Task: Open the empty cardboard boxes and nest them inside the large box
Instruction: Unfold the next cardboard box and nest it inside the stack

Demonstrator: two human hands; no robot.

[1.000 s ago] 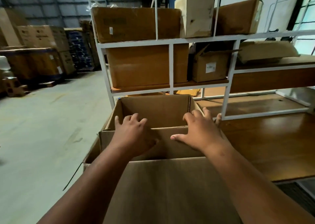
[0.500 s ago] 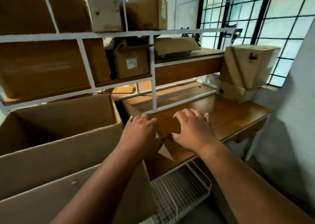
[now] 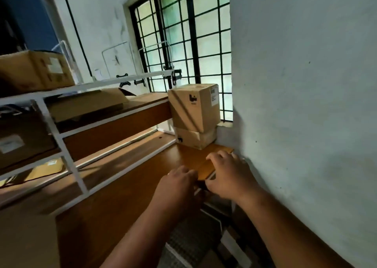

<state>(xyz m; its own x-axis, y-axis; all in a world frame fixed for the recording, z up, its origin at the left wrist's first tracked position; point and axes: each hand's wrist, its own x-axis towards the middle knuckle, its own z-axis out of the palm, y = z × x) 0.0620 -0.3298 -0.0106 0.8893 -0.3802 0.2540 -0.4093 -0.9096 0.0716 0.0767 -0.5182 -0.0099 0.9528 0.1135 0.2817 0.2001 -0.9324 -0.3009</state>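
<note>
Two closed cardboard boxes stand stacked at the table's far right corner by the window: a taller upper box (image 3: 193, 106) with labels on a flatter lower box (image 3: 193, 138). My left hand (image 3: 177, 184) and right hand (image 3: 228, 176) hover side by side over the right end of the wooden table (image 3: 126, 188), a short way in front of the stack. Both hold nothing, with fingers loosely curved and apart. A plain cardboard surface (image 3: 26, 239) fills the lower left corner; it is blurred and mostly cut off.
A white metal shelf frame (image 3: 61, 143) runs along the table's back with more cardboard boxes (image 3: 34, 71) on it. A barred window (image 3: 183, 43) is behind the stack. A pale wall (image 3: 306, 104) closes the right side. A wire rack (image 3: 189, 241) lies below the table.
My view has swung right, away from the large open box toward the window corner. Both hands left the box's edge and moved right along the table toward the stacked boxes.
</note>
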